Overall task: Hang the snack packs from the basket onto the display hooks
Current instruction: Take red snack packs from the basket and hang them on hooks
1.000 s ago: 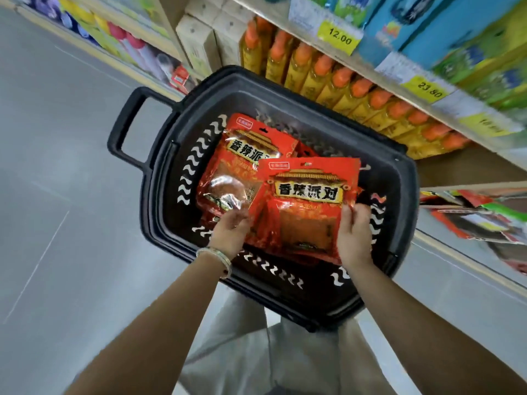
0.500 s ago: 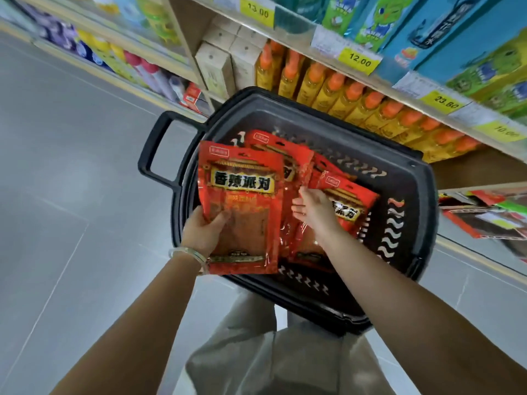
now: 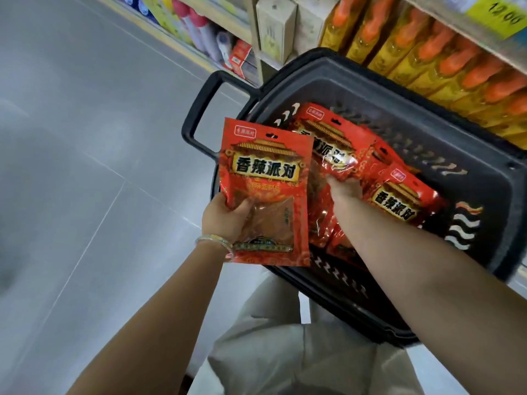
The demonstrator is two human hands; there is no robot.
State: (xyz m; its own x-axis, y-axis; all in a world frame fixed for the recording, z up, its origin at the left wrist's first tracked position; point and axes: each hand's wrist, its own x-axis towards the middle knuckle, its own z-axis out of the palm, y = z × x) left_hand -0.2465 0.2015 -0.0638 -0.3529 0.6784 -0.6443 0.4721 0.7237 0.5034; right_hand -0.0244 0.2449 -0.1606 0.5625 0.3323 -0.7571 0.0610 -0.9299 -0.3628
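Gripped at its lower left by the left hand (image 3: pixel 228 218), thumb across the front: red foil snack pack with gold roof print (image 3: pixel 268 178), upright, hiding the left rim of the black plastic basket (image 3: pixel 370 86). Inside, pinched at its near edge by the right hand (image 3: pixel 345 189): second red snack pack (image 3: pixel 330 138). Far right, shelved yellow bottles with orange caps (image 3: pixel 427 58).

front snack pack (image 3: pixel 265 192), 9 o'clock of basket (image 3: pixel 356 81): 香辣派对 | middle snack pack (image 3: pixel 333 143): same title, part-hidden | right snack pack (image 3: pixel 399 201), 3 o'clock: 香辣派对 | yellow price tag (image 3: pixel 499 15), 1 o'clock: 12.00
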